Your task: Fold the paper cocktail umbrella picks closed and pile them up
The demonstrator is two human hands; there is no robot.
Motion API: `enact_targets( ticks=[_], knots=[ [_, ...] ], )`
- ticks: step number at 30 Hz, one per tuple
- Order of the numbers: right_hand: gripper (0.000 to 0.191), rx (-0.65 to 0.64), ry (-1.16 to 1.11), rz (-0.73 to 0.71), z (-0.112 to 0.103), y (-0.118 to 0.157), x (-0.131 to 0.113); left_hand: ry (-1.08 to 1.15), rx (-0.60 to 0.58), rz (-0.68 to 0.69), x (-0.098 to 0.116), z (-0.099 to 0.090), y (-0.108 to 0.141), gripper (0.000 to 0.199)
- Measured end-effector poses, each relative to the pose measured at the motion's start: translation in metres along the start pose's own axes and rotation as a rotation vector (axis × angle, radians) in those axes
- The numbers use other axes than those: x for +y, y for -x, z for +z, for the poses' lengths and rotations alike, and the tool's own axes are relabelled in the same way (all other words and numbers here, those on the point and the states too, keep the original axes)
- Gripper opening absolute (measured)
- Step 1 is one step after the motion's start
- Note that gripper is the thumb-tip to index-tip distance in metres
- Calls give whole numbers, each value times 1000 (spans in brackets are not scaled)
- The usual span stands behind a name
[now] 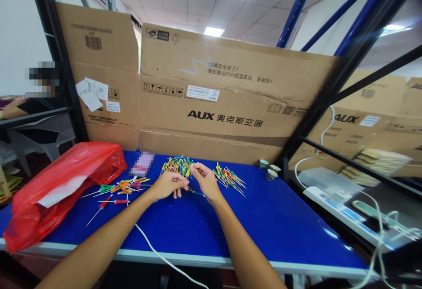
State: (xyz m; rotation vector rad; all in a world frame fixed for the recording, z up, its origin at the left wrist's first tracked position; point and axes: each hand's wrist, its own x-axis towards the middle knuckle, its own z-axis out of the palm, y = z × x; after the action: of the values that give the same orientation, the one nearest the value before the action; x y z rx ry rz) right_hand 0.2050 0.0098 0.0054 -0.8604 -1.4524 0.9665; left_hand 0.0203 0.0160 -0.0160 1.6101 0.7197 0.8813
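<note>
Both of my hands are close together over the middle of the blue table, just in front of a pile of small colourful sticks (176, 164). My left hand (170, 184) has its fingers bent and pressed together; what it pinches is too small to make out. My right hand (203, 178) is closed at the pile's right edge, thumb against the fingers, and whatever it holds is hidden. A thin stick shows between the hands. Right of them lies a second group of colourful sticks (227, 177). On the left lie several sticks with paper-like coloured tops (125, 186).
A red plastic bag (66, 183) covers the table's left end. Cardboard (211, 91) stands along the back. Small cups (271, 174) sit at back right. A white cable (148, 240) crosses the front edge. A power strip (343, 214) lies at right. A person (26, 104) sits far left.
</note>
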Motion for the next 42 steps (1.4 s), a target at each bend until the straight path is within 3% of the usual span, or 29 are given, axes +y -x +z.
enact_targets(
  ticks=[11,17,24,32,35,38,40,42],
  knots=[
    [26,-232,14,39,1,4,-6,-32,116,30,5,-1,1,31],
    [25,-131,65,0,1,3,-5,-41,110,47,3,-1,0,30],
    [33,-278,107,-2,3,4,-7,-45,134,43,8,0,4,30],
    [36,-286,209,-17,2,7,-12,-36,145,29,12,1,4,32],
    [35,-202,180,-25,-2,3,-7,-45,145,-1,10,0,0,33],
    [39,18,192,-10,-17,-5,1,-65,197,-20,9,-4,-2,37],
    [44,175,330,15,-35,-9,5,-78,240,-20,9,-7,-3,36],
    [39,298,656,45,-54,-11,9,-87,275,-17,9,-9,-3,35]
  ],
)
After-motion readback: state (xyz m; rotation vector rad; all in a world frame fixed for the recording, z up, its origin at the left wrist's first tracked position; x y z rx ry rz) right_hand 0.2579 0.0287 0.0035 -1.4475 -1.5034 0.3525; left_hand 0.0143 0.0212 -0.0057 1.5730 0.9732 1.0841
